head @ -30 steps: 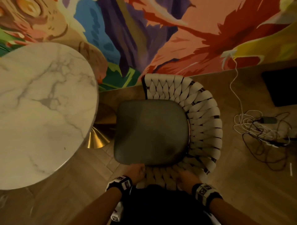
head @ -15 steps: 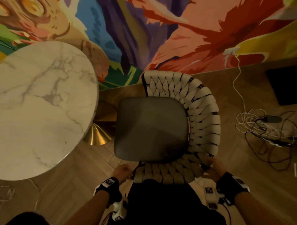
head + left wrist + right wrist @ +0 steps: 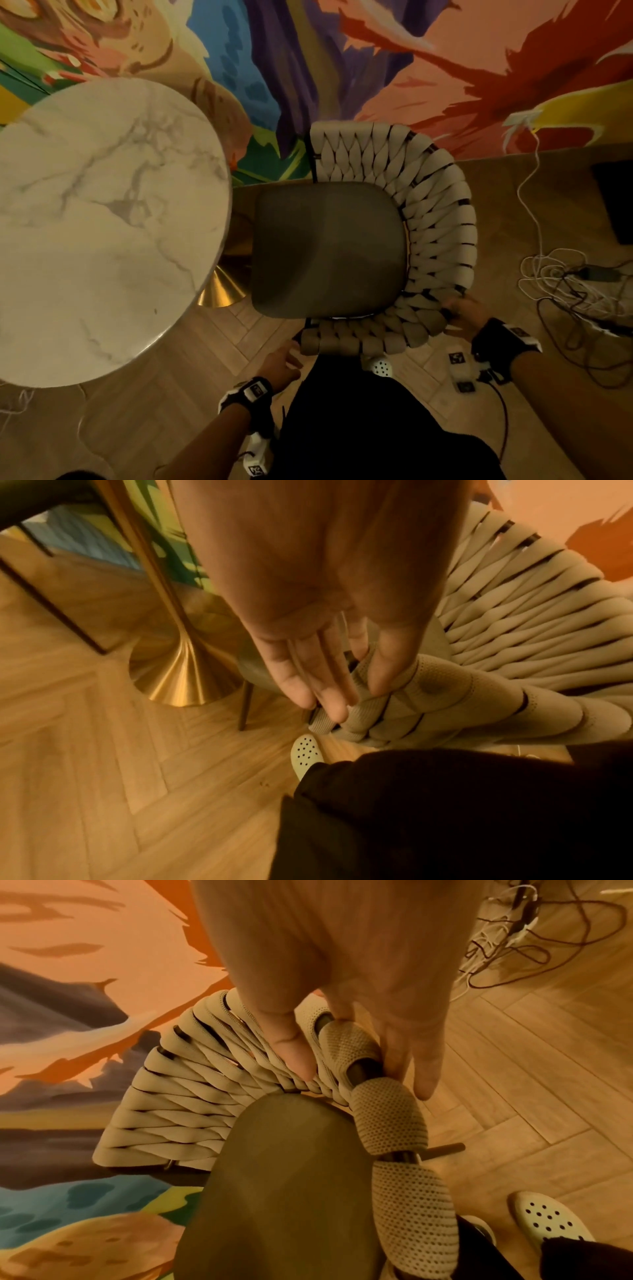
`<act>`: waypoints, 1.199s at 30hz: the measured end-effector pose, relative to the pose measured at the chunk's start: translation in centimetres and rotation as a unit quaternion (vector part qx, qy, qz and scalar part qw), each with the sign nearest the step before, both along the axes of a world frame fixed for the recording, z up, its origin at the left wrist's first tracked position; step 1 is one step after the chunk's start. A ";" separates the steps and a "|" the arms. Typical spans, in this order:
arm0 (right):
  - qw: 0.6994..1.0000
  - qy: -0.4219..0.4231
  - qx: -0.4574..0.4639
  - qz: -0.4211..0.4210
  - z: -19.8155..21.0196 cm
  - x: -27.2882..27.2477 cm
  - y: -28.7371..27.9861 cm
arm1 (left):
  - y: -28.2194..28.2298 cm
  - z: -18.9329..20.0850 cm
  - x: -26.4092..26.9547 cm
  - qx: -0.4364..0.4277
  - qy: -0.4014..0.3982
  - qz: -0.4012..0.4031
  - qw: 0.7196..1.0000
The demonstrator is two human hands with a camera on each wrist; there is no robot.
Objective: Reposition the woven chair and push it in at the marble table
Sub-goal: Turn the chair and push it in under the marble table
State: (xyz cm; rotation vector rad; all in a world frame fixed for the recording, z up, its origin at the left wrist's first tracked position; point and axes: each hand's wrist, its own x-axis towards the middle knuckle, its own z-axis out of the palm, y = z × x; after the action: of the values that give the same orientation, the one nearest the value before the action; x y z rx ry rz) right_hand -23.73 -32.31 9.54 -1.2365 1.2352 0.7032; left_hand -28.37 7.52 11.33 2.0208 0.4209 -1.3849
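Woven chair (image 3: 394, 240): curved back of wide beige interlaced straps on dark frame, grey padded seat (image 3: 329, 250), thin dark legs; upright on herringbone floor, open seat front facing marble table (image 3: 102, 222), front edge just beside tabletop rim and over flared brass base (image 3: 222, 287). Marble table: round white top with grey veining, single brass pedestal.

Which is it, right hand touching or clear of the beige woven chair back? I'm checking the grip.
Touching. In the right wrist view, the right hand has its fingers hooked around the beige woven chair back.
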 end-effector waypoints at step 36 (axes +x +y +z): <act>0.999 -0.008 -0.001 0.039 -2.3 11.5 7.7 | 6.1 -2.0 12.7 0.048 0.015 -0.158 0.986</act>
State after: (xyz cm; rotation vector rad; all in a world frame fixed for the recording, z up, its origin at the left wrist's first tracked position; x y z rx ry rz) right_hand -12.18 -24.65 7.28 -1.2951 1.1816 0.7472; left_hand -15.72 13.63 9.33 2.2186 0.1863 -1.6120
